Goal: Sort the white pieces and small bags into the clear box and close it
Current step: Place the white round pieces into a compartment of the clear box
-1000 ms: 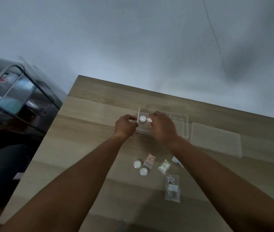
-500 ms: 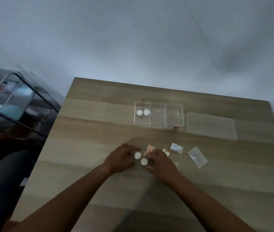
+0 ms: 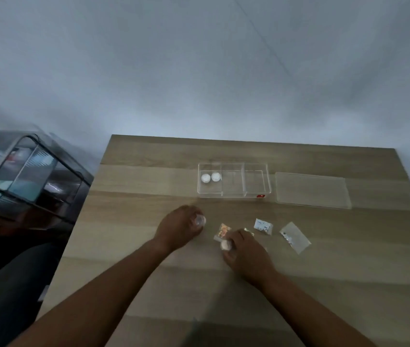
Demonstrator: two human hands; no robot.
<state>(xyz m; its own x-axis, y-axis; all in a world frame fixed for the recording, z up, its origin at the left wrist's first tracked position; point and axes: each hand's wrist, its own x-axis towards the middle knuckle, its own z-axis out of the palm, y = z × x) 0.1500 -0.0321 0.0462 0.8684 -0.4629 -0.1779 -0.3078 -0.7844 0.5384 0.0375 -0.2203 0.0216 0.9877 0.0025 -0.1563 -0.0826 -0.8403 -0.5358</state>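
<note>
Box label: red sticker at the box front right corner, unreadable.
Left hand: pinching a white piece.
Right hand: pinching another white piece.

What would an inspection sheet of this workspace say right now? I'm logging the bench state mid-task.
Surface: wooden table, bare grain.
Job's things: clear box open, two white pieces in its left compartment; lid flat to its right; four small bags loose near the hands.
Clutter: nothing seen.
Hands: left hand and right hand each hold one white piece.
Cables: nothing seen.
Surroundings: pale wall; dark metal-framed rack at left.
</note>
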